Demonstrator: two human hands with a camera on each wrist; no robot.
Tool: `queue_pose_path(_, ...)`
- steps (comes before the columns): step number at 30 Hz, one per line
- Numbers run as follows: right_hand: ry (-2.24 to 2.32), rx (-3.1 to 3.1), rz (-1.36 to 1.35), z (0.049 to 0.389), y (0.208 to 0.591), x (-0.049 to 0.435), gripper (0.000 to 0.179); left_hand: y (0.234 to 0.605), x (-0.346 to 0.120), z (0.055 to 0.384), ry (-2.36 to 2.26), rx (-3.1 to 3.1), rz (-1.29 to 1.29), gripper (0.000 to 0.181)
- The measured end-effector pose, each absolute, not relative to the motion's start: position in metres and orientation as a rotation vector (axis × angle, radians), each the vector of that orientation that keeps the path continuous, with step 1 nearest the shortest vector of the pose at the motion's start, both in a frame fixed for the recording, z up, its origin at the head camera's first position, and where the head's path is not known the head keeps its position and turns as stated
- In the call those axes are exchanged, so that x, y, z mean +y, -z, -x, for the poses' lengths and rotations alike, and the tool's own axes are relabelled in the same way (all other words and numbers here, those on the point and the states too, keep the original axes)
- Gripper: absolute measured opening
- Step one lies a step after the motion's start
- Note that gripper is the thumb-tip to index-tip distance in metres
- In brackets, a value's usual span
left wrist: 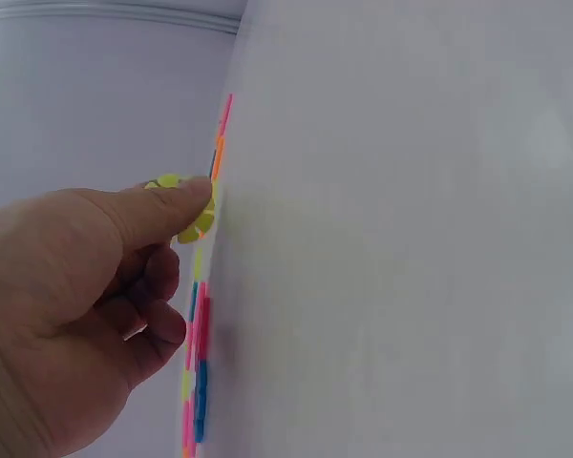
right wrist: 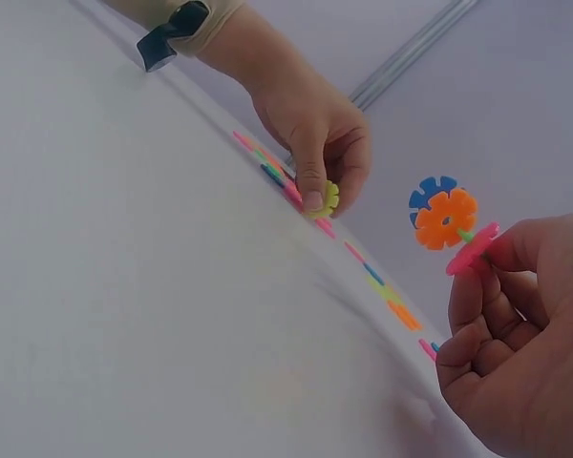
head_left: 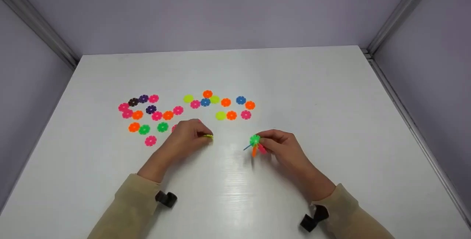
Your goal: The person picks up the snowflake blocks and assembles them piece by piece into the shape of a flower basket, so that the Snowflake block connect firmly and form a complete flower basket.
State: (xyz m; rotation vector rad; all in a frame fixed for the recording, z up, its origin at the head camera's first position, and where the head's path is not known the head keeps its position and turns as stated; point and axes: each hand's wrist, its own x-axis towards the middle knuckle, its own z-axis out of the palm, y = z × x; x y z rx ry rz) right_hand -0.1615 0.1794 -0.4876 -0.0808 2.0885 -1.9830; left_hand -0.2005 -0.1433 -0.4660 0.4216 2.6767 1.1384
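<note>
My left hand (head_left: 189, 136) pinches a yellow notched plastic disc (left wrist: 193, 227) between thumb and forefinger, just above the white table (head_left: 312, 95). To the right, my right hand (head_left: 285, 145) holds a small cluster of joined snowflake discs by its pink disc (right wrist: 473, 250). In that cluster a green disc (head_left: 254, 140) faces up in the head view, with an orange disc (right wrist: 446, 219) and a blue disc (right wrist: 421, 195) slotted around it. The two hands are apart, with bare table between them.
Loose discs lie flat on the table beyond and left of my hands, among them a black disc (head_left: 133, 102), a green disc (head_left: 162, 127) and a blue disc (head_left: 241, 100). Grey-lilac panels (head_left: 235, 14) stand around the table. A black strap (head_left: 166, 199) hangs at my left cuff.
</note>
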Motion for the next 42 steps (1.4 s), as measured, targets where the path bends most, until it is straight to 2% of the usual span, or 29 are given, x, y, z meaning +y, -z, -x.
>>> queue_pose_path(10,1.934,2.112,0.114,0.16,0.481,0.178,0.021,0.457,-0.089,0.17,-1.449,2.706,-0.806,0.024)
queue_pose_path(26,1.94,2.11,0.26,0.158,0.481,0.179,0.021,0.468,-0.075,0.152,-1.619,2.64,-0.812,0.022)
queue_pose_path(42,1.873,2.145,0.396,0.155,0.477,0.177,0.018,0.474,-0.074,0.15,-1.613,2.615,-1.053,0.023)
